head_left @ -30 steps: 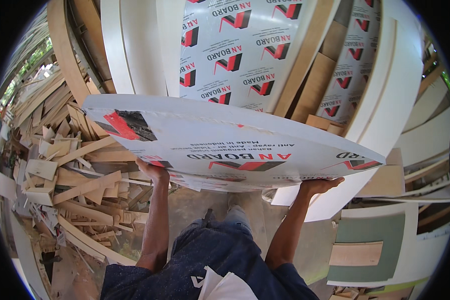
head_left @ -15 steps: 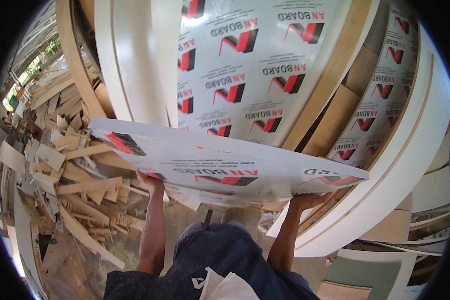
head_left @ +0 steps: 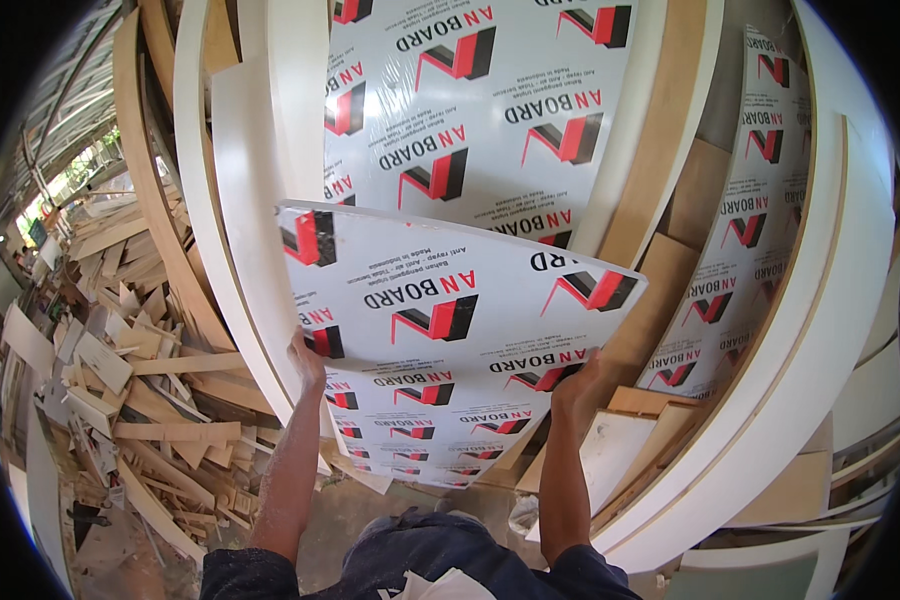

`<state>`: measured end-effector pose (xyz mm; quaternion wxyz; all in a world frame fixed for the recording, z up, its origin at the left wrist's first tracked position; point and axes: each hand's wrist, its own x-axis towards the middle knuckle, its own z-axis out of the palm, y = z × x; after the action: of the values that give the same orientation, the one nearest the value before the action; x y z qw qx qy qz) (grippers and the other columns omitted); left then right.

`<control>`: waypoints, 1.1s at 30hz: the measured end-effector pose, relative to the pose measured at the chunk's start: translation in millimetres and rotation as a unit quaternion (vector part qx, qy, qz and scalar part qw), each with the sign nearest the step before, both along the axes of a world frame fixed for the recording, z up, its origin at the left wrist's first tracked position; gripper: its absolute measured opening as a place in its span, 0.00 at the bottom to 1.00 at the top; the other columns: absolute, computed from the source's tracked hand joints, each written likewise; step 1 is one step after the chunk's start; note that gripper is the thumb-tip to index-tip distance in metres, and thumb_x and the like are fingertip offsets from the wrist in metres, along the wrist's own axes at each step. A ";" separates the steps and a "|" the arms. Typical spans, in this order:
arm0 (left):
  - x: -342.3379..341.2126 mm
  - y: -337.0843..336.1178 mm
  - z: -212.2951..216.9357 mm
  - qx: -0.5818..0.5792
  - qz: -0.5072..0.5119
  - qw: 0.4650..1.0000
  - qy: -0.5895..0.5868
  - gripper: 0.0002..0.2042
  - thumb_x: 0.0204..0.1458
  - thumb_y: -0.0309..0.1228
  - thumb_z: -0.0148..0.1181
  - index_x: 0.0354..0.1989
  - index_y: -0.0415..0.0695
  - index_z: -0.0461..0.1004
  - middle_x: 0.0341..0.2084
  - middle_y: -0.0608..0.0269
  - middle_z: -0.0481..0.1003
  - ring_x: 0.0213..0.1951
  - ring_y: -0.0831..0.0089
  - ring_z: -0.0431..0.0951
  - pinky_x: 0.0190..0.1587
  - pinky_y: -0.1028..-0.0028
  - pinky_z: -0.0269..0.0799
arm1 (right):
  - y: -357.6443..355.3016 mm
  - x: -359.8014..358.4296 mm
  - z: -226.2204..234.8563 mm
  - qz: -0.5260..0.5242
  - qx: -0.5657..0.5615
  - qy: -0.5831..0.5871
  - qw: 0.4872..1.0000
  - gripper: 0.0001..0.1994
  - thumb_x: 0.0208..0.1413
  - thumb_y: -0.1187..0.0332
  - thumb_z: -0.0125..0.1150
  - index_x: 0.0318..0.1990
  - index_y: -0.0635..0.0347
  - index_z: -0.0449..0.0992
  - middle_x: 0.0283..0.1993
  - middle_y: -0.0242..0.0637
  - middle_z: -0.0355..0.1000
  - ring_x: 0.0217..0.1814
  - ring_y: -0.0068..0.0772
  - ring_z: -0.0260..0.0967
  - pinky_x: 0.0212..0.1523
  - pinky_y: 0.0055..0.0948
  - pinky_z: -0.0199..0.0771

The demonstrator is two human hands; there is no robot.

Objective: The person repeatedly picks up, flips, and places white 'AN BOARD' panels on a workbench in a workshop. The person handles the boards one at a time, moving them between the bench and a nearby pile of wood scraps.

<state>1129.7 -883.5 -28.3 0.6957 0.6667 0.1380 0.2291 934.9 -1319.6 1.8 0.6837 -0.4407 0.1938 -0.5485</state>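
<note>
A cut white board (head_left: 425,345) faces me, covered in a repeated red-and-black print. It is tilted, its thick top edge away from me and its lower end near my feet. My left hand (head_left: 310,362) grips its left edge, palm against the side. At the right edge, my right hand (head_left: 576,382) holds it, fingers partly hidden by the board. Just behind stands a larger upright printed sheet (head_left: 450,160), partly covered by the held board.
Curved white panels (head_left: 235,180) and brown strips lean around the sheet. A pile of wood offcuts (head_left: 160,400) lies to the left. On the right stand another printed sheet (head_left: 745,230) and a long white curved panel (head_left: 770,430).
The board has swung from nearly edge-on to showing its printed face, and its top has shifted left. Both hands still hold its sides.
</note>
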 end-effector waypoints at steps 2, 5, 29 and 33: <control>16.6 3.8 3.5 -0.031 -0.141 0.989 -0.043 0.22 0.66 0.48 0.48 0.33 0.39 0.75 0.26 0.63 0.70 0.35 0.72 0.69 0.42 0.70 0.65 | 1.5 18.1 7.3 -0.023 -0.077 0.055 0.995 0.24 0.72 0.54 0.43 0.48 0.71 0.75 0.44 0.39 0.74 0.46 0.31 0.68 0.52 0.33 0.68; 37.6 -7.5 15.8 -0.033 -0.278 0.960 -0.007 0.10 0.55 0.34 0.51 0.37 0.41 0.73 0.27 0.64 0.73 0.32 0.72 0.72 0.37 0.71 0.68 | -12.0 36.7 13.7 0.049 -0.097 0.056 0.993 0.24 0.72 0.54 0.43 0.47 0.70 0.75 0.43 0.39 0.74 0.45 0.32 0.68 0.51 0.33 0.68; -155.8 115.1 -120.6 0.110 -0.228 0.918 0.304 0.26 0.46 0.29 0.59 0.57 0.35 0.75 0.47 0.48 0.81 0.47 0.60 0.81 0.53 0.65 0.75 | 307.4 -56.5 196.8 0.784 0.074 -0.259 0.560 0.34 0.63 0.38 0.34 0.41 0.59 0.80 0.55 0.66 0.63 0.52 0.61 0.62 0.53 0.55 0.59; -327.3 200.0 -171.6 0.056 -0.080 0.927 0.363 0.25 0.46 0.31 0.59 0.55 0.34 0.76 0.45 0.50 0.81 0.47 0.63 0.81 0.50 0.67 0.74 | 405.0 -126.7 236.0 0.854 0.212 -0.411 0.237 0.50 0.57 0.22 0.28 0.49 0.61 0.83 0.74 0.63 0.42 0.71 0.54 0.49 0.64 0.56 0.52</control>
<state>802.4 -683.4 -200.0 0.5755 0.7510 0.3143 -0.0777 808.2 -914.6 237.9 0.8040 0.1005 -0.4949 0.3140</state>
